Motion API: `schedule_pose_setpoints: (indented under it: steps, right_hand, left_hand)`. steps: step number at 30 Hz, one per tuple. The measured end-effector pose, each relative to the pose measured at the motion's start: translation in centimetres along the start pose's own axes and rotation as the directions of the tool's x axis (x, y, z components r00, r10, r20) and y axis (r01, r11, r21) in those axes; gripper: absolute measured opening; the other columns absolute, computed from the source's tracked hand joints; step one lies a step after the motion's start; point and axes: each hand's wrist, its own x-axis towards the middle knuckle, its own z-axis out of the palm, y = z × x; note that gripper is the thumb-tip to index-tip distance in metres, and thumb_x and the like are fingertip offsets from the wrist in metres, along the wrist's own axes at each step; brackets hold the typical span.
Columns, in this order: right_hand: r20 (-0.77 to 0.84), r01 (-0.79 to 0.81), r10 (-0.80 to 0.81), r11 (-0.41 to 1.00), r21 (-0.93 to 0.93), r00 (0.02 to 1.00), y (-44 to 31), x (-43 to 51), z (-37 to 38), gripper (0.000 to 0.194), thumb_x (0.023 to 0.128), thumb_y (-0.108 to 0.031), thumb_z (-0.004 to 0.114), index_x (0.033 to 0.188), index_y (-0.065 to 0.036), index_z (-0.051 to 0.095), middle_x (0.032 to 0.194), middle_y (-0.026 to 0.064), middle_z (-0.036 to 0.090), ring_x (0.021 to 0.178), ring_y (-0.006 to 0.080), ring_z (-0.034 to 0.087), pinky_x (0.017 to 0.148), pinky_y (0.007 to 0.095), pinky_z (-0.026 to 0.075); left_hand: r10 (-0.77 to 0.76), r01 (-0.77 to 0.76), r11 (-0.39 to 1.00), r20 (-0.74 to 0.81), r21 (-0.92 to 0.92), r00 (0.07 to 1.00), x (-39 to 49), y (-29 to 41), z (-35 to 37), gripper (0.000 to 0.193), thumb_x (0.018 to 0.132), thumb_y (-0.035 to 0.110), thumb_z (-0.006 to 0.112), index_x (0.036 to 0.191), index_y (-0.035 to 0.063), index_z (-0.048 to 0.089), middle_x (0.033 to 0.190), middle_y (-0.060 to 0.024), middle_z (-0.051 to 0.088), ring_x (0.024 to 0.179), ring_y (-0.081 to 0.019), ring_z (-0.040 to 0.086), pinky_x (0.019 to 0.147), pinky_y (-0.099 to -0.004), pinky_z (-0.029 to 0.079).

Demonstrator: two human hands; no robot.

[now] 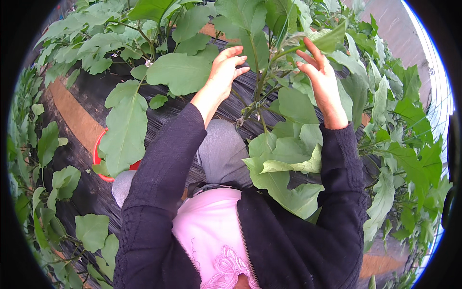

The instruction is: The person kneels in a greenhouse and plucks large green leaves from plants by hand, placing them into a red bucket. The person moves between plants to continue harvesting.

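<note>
An eggplant stem with small side shoots rises in front of me between my two hands. My left hand is held just left of the stem, its fingers spread and curved, with nothing in them. On the other side, my right hand has its index fingertip against the base of a large upright leaf. Its thumb and other fingers are apart from the stalk. Green twine runs up by the plant's top. Below my right hand, broad leaves overlap my forearm and lap.
Black plastic mulch film covers the ground. A red container stands left of my knee, partly hidden by a drooping leaf. More eggplant plants crowd both sides. A bare strip of ground lies at upper right beside pale sheeting.
</note>
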Motion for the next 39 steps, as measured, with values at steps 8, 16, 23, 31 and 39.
schedule_pose_setpoints:
  steps: [8, 16, 23, 31, 39]
  right_hand:
    - [0.749, 0.107, 0.062, 0.979, -0.174, 0.659, -5.7, -11.4, 1.5, 0.031, 0.095, -0.007, 0.056, 0.126, -0.001, 0.058, 0.123, 0.0129, 0.062, 0.115, 0.0247, 0.059, 0.099, 0.0360, 0.045]
    - [0.548, 0.175, 0.727, 0.527, -0.831, 0.414, 4.4, -24.2, -0.6, 0.038, 0.093, -0.030, 0.056, 0.119, -0.003, 0.057, 0.102, 0.0188, 0.067, 0.096, 0.0359, 0.064, 0.081, 0.0454, 0.052]
    - [0.467, 0.175, 0.869, 0.440, -0.880, 0.162, 7.9, -28.4, -0.3, 0.026, 0.085, -0.020, 0.059, 0.104, -0.007, 0.069, 0.088, 0.0145, 0.071, 0.089, 0.0353, 0.068, 0.077, 0.0437, 0.054]
    - [0.467, -0.124, 0.874, 0.453, -0.883, -0.132, 16.8, -36.6, -2.7, 0.049, 0.083, -0.018, 0.062, 0.129, -0.007, 0.054, 0.114, 0.0168, 0.065, 0.102, 0.0303, 0.065, 0.083, 0.0409, 0.052]
    - [0.421, -0.743, 0.787, 0.592, -0.312, 0.450, 18.2, -28.1, 6.1, 0.061, 0.083, -0.020, 0.067, 0.137, -0.008, 0.042, 0.120, 0.0179, 0.060, 0.100, 0.0279, 0.064, 0.080, 0.0392, 0.053]
  left_hand:
    - [-0.487, 0.336, 0.748, 0.131, 0.573, 0.863, -5.8, -4.0, -3.7, 0.029, 0.095, 0.006, 0.048, 0.122, 0.0005, 0.058, 0.115, -0.0092, 0.064, 0.097, -0.0150, 0.062, 0.083, -0.0306, 0.052]
    - [-0.574, 0.311, 0.601, 0.127, 0.737, 0.809, -7.8, -7.5, -3.3, 0.035, 0.097, 0.007, 0.046, 0.130, 0.0018, 0.053, 0.125, -0.0105, 0.061, 0.104, -0.0166, 0.061, 0.085, -0.0309, 0.050]
    - [-0.505, 0.312, 0.646, 0.083, 0.697, 0.859, -6.6, -7.5, -4.2, 0.040, 0.093, 0.001, 0.044, 0.131, 0.0033, 0.054, 0.126, -0.0107, 0.060, 0.107, -0.0166, 0.061, 0.085, -0.0300, 0.050]
    - [-0.343, 0.105, 0.744, 0.242, 0.660, 0.907, -4.9, -6.5, -3.0, 0.051, 0.092, -0.003, 0.041, 0.142, 0.0054, 0.045, 0.141, -0.0106, 0.051, 0.124, -0.0186, 0.052, 0.100, -0.0319, 0.043]
    - [-0.288, -0.007, 0.721, 0.309, 0.693, 0.907, -1.4, -6.3, 1.7, 0.057, 0.097, 0.005, 0.044, 0.150, 0.0006, 0.023, 0.155, -0.0155, 0.030, 0.142, -0.0240, 0.032, 0.115, -0.0330, 0.027]
